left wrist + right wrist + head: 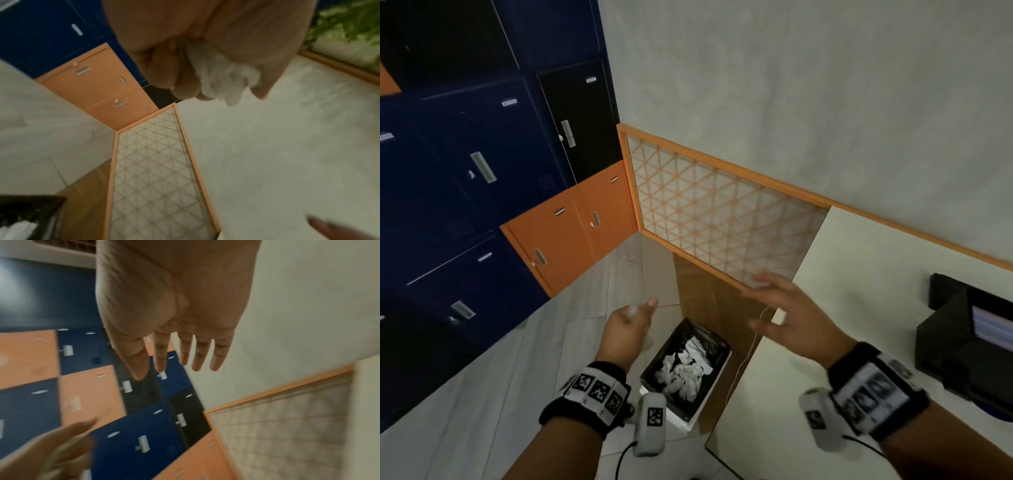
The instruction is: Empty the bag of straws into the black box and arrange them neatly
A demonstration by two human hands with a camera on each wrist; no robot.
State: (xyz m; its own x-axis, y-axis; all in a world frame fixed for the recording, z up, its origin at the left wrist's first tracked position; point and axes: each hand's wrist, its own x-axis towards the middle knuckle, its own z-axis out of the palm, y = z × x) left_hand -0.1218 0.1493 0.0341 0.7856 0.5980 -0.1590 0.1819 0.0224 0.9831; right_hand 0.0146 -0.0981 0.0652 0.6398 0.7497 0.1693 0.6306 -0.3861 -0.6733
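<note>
Crumpled small, the clear bag point(222, 76) sits inside the left hand point(628, 329), whose fingers point(164, 71) and thumb are curled tight round it so that only a wad of thin whitish plastic pokes out between them. That hand hangs in the air above the floor point(510, 370), just left of the bin point(686, 368) and a little higher than its rim. Lined in black, the bin holds crushed white paper and stands on the floor against the wooden end of the table point(866, 281).

Over the table's near corner is the right hand point(789, 318), held flat with its fingers point(197, 356) straight and slightly spread, palm down, gripping nothing and touching nothing that can be made out; it is blurred in the head view.

Farther right on the table stands the black box point(955, 342), well apart from both hands. Pale striped things show in its opening; whether they are straws is too blurred to tell.

Behind the table edge runs an orange-framed lattice panel point(709, 212) against a grey wall point(791, 85). To the left stand lockers point(482, 164) with blue, black and orange doors. Each wrist wears a black band with printed markers and a small grey camera unit.
</note>
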